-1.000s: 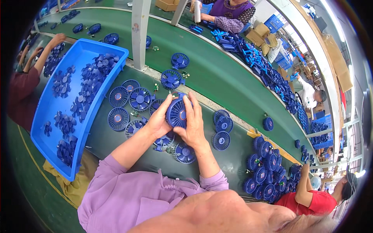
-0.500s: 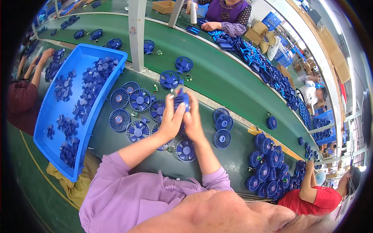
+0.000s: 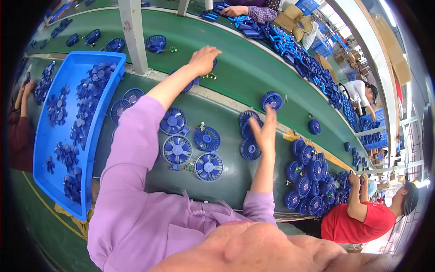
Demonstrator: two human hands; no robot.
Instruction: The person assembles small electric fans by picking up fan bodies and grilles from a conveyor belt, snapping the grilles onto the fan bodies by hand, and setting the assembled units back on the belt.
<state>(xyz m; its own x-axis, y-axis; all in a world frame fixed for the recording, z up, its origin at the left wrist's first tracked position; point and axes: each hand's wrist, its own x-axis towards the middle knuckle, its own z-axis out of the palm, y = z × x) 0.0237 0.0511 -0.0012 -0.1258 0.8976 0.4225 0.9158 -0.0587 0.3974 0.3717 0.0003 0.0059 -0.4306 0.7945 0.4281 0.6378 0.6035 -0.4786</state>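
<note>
My left hand [image 3: 204,61] reaches far forward over the green conveyor belt [image 3: 240,59], fingers mostly stretched out. Beneath it a blue round fan housing [image 3: 215,63] shows only in part; whether they touch is hidden. My right hand [image 3: 267,131] is open, thumb and fingers apart, at the belt's near edge. Just beyond its fingertips a blue fan housing [image 3: 272,99] sits on the belt. Beside that hand lie several blue fan grilles [image 3: 250,148]. In front of me are fan housings with blades fitted [image 3: 177,149] and a small green circuit board [image 3: 189,167].
A blue tray [image 3: 100,136] of loose fan blades [image 3: 86,104] stands left, near a metal post [image 3: 133,41]. Fan housings are piled [image 3: 312,177] at right, beside a person in red [image 3: 362,222]. Blue parts [image 3: 290,50] line the belt's far side, near another person's hand [image 3: 235,11].
My hands were together around a blue fan part and have separated. The left has gone forward over the belt, the right rightward. A fan housing now sits on the belt near the right hand.
</note>
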